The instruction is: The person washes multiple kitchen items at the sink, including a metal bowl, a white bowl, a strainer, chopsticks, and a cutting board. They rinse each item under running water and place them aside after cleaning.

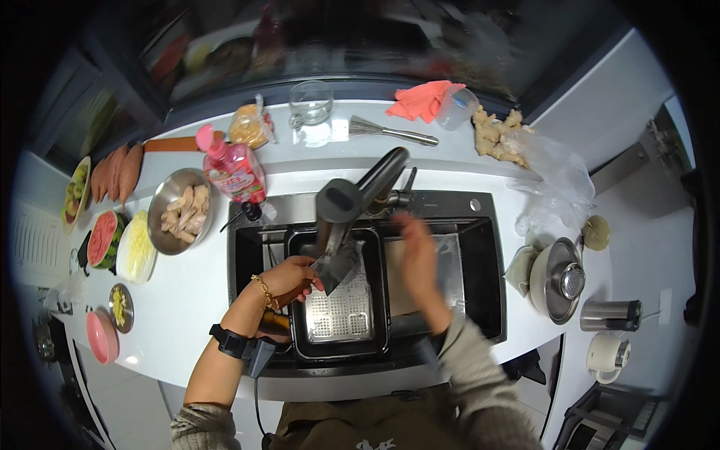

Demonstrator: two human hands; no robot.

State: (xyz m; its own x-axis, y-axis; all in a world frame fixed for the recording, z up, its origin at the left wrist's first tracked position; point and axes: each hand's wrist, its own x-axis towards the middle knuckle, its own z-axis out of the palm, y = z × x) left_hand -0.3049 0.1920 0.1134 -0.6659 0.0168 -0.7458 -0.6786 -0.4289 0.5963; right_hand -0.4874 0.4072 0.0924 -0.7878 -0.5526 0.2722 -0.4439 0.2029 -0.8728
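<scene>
My left hand point(295, 279) grips a dark, flat blade-like piece point(332, 273) just below the spout of the black faucet point(340, 199); water seems to run over it. Under it lies a black basin with a perforated metal bottom point(340, 315), set in the left part of the dark sink point(488, 281). My right hand point(417, 259) is blurred by motion and raised over the sink's right part, near the faucet's base. Its fingers look extended, but whether they hold anything is unclear. A beige board point(396, 281) is partly visible below that hand.
Left on the counter are a steel bowl point(153, 225) of raw chicken pieces, a pink soap bottle point(239, 174), napa cabbage point(136, 247) and cut watermelon point(104, 239). Behind the sink lies a whisk point(394, 133). A plastic bag point(554, 180) and a steel bowl point(543, 281) are at right.
</scene>
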